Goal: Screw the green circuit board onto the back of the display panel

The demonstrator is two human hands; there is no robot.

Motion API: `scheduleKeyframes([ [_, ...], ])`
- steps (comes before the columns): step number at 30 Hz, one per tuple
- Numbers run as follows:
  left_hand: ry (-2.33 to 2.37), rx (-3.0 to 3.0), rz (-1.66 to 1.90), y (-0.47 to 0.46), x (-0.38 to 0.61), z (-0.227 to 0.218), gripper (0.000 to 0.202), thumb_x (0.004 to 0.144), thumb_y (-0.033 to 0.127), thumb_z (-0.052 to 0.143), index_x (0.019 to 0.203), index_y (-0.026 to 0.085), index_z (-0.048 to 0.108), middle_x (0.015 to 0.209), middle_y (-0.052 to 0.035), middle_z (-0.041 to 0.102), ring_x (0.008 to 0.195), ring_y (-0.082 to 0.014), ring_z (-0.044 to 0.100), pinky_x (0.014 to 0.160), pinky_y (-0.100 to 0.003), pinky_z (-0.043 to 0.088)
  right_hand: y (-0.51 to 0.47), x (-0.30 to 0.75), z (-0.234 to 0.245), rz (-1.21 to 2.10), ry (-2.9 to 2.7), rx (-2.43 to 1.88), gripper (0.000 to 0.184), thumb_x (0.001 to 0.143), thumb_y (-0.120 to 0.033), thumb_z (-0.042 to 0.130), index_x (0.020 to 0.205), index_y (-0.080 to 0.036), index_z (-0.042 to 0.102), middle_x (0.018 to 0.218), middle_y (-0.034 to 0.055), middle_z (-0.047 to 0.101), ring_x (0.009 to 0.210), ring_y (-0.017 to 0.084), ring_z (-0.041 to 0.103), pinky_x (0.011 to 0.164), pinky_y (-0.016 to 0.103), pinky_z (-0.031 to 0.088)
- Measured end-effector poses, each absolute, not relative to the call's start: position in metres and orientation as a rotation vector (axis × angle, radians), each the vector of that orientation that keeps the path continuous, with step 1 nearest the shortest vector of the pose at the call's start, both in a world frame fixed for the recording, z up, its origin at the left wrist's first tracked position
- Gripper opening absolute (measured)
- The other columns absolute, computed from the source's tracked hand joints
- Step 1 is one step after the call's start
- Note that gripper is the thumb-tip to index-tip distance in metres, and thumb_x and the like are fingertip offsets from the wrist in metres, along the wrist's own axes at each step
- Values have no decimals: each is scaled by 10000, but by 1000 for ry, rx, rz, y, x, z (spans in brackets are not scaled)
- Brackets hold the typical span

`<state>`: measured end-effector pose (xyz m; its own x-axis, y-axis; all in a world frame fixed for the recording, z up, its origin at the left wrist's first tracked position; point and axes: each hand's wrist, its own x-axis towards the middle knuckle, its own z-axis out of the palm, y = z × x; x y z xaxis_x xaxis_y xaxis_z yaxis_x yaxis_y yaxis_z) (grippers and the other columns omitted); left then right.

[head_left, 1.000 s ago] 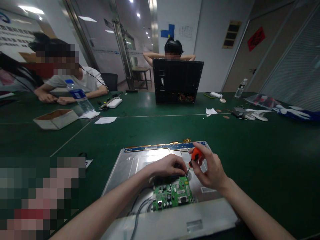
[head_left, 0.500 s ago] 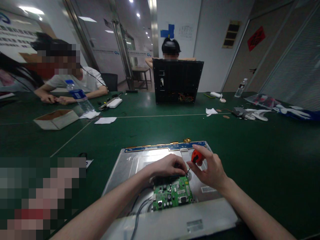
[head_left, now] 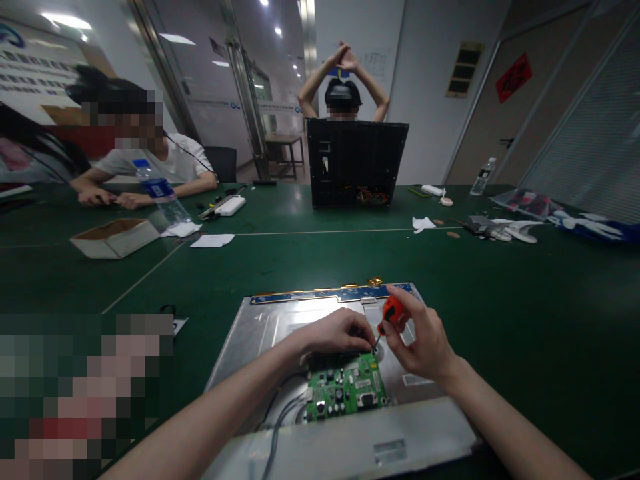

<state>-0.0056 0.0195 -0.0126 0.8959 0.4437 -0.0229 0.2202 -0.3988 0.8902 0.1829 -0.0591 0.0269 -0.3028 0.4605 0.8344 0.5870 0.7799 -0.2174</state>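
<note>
At the board, screwdriver aslant, tip-down.

Count of items at and around a green table.
Two bare hands; one screwdriver; two circuit boards, one green, one blue; one metal panel; two plastic bottles; one open box; one upright black casing; one red door sign.

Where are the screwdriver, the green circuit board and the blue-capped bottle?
Screwdriver point(head_left: 393, 312), head view: on its orange-red handle.
Green circuit board point(head_left: 346, 387), head view: near its middle.
Blue-capped bottle point(head_left: 160, 189), head view: on its blue label.
</note>
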Motion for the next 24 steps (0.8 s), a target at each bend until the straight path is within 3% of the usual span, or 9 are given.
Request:
scheduleKeyframes([
  [10,499,1995,264,20,-6,-15,83,830,172,717,906,186,746,843,8,711,788,-162,625,741,-231,457,-56,182,24,-224,-1931,-787,532,894,-174,558,1386,-222,363,715,-39,608,493,108,527,450,221,447],
  [20,476,1989,270,20,-6,-13,99,836,172,719,929,192,747,857,5,711,799,-163,629,755,-238,460,-58,183,28,-81,-1968,-767,565,917,-177,482,1459,-192,322,829,22,647,572,125,576,497,240,508],
  [24,453,2013,265,21,-6,-15,93,843,180,714,932,177,741,874,-5,717,812,-172,636,759,-242,460,-58,182,27,-112,-1944,-778,554,910,-159,492,1443,-191,347,812,12,646,543,118,556,461,227,482],
])
